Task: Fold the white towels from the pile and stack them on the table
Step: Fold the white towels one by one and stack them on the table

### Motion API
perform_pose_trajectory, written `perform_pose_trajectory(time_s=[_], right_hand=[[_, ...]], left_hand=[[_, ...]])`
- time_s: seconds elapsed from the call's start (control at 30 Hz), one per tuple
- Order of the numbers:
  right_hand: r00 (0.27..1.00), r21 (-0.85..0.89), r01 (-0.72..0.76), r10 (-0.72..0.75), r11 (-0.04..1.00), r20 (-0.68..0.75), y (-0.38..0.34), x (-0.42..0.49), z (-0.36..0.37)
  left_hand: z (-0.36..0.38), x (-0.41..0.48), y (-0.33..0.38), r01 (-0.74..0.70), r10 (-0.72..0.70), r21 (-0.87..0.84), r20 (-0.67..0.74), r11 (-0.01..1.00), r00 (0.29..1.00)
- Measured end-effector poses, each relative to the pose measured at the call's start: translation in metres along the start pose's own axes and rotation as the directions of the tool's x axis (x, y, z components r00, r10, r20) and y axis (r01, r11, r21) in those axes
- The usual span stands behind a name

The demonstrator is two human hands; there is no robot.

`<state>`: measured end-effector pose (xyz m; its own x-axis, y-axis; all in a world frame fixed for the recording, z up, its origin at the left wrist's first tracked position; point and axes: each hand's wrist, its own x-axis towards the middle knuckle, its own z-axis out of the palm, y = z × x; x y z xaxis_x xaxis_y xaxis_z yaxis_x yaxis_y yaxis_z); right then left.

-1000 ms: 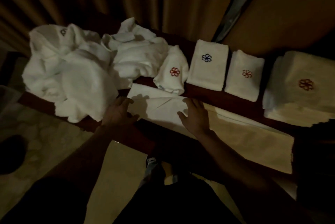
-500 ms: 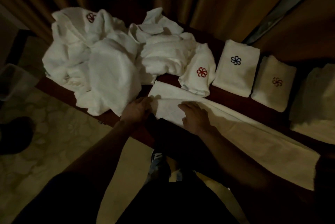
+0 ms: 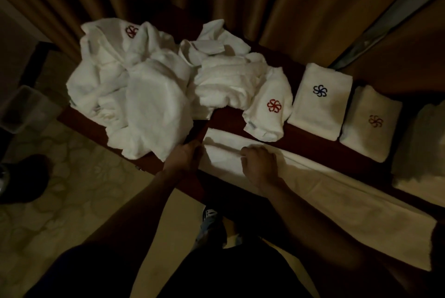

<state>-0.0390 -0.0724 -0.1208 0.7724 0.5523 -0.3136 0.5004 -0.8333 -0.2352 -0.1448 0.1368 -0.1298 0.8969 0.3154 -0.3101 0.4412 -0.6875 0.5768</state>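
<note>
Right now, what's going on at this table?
A person is folding a long towel laid along the near edge of the table. The left hand is at its left end, grip too dark to judge. The right hand has its fingers curled on a crease. A pile of unfolded towels sits at the back left. To the right lie a folded blue-emblem towel, a red-emblem towel and a stack.

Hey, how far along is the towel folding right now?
Done: the blue-emblem towel and red-emblem towel lie folded, beside a stack at far right. In hand: left hand and right hand hold one end of the long towel. Left: the crumpled pile.
</note>
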Motion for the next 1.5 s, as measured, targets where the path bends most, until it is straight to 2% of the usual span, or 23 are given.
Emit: perform_pose_trajectory(time_s=[0.07,0.17,0.23,0.3,0.57,0.73,1.0,1.1,1.2,1.3,1.5], right_hand=[[0.999,0.073,-0.024,0.027,0.997,-0.040,-0.001,0.007,-0.001],[0.986,0.347,-0.084,0.127,0.934,-0.103,-0.004,0.019,-0.005],[0.984,0.508,-0.111,0.167,0.854,-0.065,-0.006,0.024,-0.012],[0.989,0.550,-0.122,0.150,0.826,-0.006,-0.006,0.024,-0.016],[0.999,0.466,-0.045,0.050,0.884,0.002,0.004,0.014,-0.005],[0.999,0.311,-0.003,0.016,0.950,-0.039,0.008,0.004,-0.001],[0.976,0.125,0.014,-0.040,0.992,0.213,0.011,-0.018,0.005],[0.964,0.061,0.006,-0.022,0.998,0.264,0.009,-0.022,0.012],[0.972,0.029,0.004,-0.011,1.000,0.234,0.005,-0.027,0.019],[0.980,0.027,0.008,-0.013,1.000,0.200,-0.001,-0.029,0.022],[0.997,0.146,0.063,-0.069,0.987,0.035,-0.019,-0.037,0.026]], left_hand=[[0.000,0.003,0.001,0.032,-0.031,0.021,-0.023,0.999,0.999],[0.002,0.010,0.003,0.111,-0.110,0.016,-0.047,0.994,0.993],[0.003,0.014,0.008,0.179,-0.177,0.036,-0.057,0.983,0.983],[0.005,0.017,0.012,0.222,-0.218,0.071,-0.059,0.972,0.974],[0.011,0.019,0.019,0.300,-0.301,0.138,-0.019,0.944,0.954],[0.012,0.019,0.028,0.316,-0.324,0.214,0.001,0.924,0.946],[0.014,0.010,0.021,0.315,-0.320,0.100,0.043,0.944,0.946],[0.015,0.005,0.023,0.321,-0.327,0.149,0.015,0.935,0.945],[0.019,0.001,0.022,0.337,-0.344,0.157,0.014,0.928,0.939],[0.022,0.000,0.015,0.346,-0.348,0.047,0.025,0.937,0.937],[0.012,0.007,0.015,0.376,-0.362,-0.103,0.128,0.921,0.923]])
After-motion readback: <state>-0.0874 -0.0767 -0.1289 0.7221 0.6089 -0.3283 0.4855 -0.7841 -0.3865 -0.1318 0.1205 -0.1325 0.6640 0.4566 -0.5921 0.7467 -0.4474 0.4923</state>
